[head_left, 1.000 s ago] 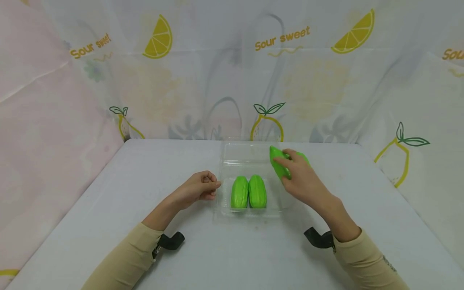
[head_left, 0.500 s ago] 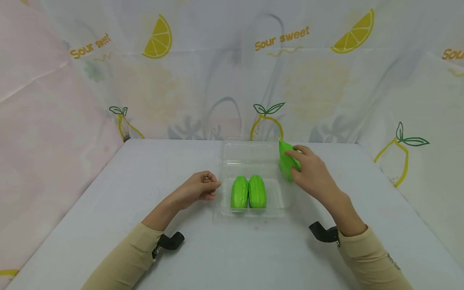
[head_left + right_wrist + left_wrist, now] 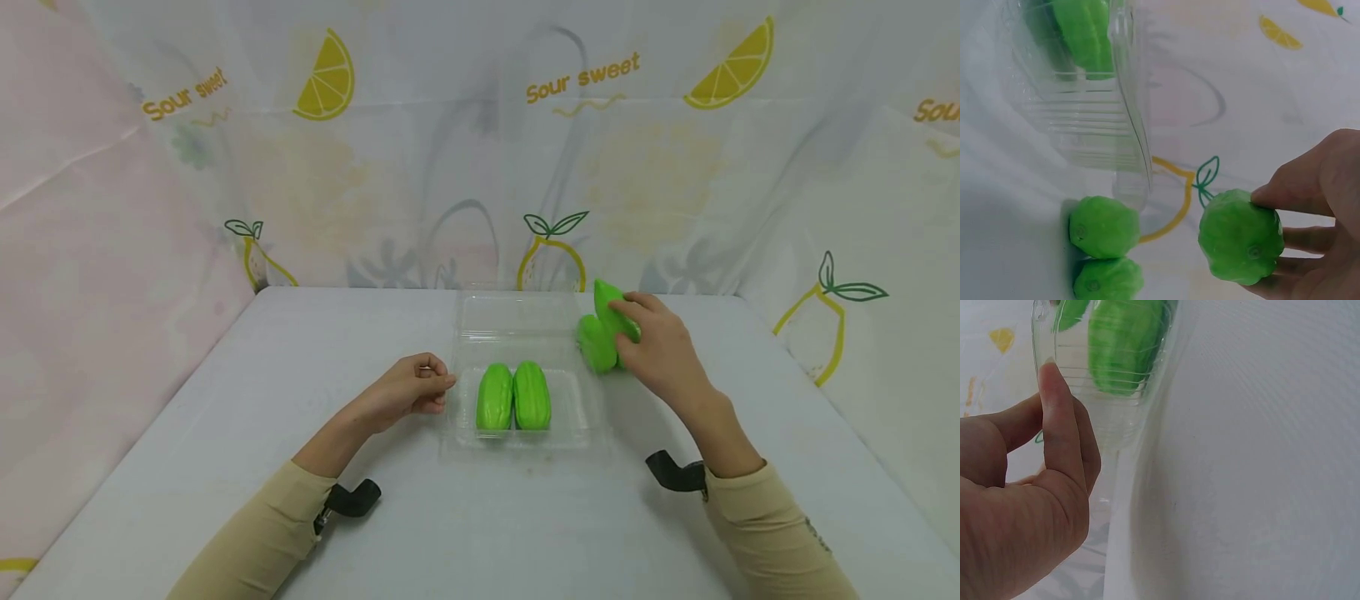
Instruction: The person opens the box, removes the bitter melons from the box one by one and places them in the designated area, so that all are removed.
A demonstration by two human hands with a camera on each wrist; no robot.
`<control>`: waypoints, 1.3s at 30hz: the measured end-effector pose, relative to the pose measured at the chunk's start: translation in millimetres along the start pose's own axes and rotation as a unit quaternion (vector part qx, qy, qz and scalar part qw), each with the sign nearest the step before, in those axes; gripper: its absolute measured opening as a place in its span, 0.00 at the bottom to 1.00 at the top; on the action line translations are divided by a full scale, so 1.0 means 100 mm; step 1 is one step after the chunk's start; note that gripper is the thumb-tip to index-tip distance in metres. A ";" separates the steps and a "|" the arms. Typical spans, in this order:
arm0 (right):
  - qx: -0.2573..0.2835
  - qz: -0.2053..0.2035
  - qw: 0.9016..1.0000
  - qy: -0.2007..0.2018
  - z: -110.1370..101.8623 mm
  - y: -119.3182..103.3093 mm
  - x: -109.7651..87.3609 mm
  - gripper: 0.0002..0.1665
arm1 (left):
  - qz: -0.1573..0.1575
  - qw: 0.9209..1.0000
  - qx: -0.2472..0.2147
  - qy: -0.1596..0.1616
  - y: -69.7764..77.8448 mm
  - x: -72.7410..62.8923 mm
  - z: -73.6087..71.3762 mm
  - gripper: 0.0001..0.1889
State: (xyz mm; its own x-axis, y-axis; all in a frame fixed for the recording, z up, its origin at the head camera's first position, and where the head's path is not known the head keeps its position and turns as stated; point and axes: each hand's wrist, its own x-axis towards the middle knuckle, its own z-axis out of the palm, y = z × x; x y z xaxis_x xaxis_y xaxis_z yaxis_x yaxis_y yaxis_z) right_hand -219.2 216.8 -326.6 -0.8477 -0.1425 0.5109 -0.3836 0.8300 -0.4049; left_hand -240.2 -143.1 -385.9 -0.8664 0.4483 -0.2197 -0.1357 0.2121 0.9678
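My right hand (image 3: 663,346) pinches a green, bumpy bitter melon (image 3: 1240,237) between thumb and fingers, raised with its pointed end up and away. Below it, two more bitter melons (image 3: 1104,226) lie side by side on the table, right of a clear plastic clamshell box (image 3: 573,400). Inside the box's tray, a left bitter melon (image 3: 495,398) and a right bitter melon (image 3: 532,397) sit next to each other. At the box's left rim, my left hand (image 3: 411,387) pinches the edge with its thumb (image 3: 1059,415) and curled fingers.
The box's lid (image 3: 517,315) stands open toward the back of the white table (image 3: 330,333). Behind hangs a white cloth (image 3: 405,167) printed with lemons. The right part of the tray has bare plastic beside the melons.
My right hand has moved right and farther back with its bitter melon, from over the box's right side. Two melons on the table now show more below it. The left hand stays put.
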 end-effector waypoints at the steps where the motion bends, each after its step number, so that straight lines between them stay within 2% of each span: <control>1: 0.001 0.003 1.000 0.004 0.00 0.01 0.00 0.23 | 0.000 1.000 -0.001 0.000 0.00 0.00 0.00 0.12; 14: 0.016 0.039 0.999 0.030 0.04 0.16 0.02 0.24 | 0.001 1.000 -0.006 -0.001 -0.01 0.02 0.00 0.11; 21: 0.007 0.037 0.998 0.041 0.04 0.27 0.03 0.23 | 0.000 1.000 -0.005 0.001 -0.02 0.02 0.00 0.11; 39: -0.001 0.087 0.996 0.036 0.13 0.59 -0.01 0.22 | 0.001 1.000 -0.004 0.001 -0.02 0.02 0.00 0.12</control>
State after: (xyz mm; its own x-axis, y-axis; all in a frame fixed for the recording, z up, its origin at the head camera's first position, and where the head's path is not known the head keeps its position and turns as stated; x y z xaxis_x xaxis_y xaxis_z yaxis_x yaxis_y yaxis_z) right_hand -246.0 258.6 -360.6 -0.8730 0.0415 0.4859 -0.2329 0.8399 -0.4902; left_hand -241.9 -142.6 -388.0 -0.8677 0.4467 -0.2182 -0.1383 0.2047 0.9690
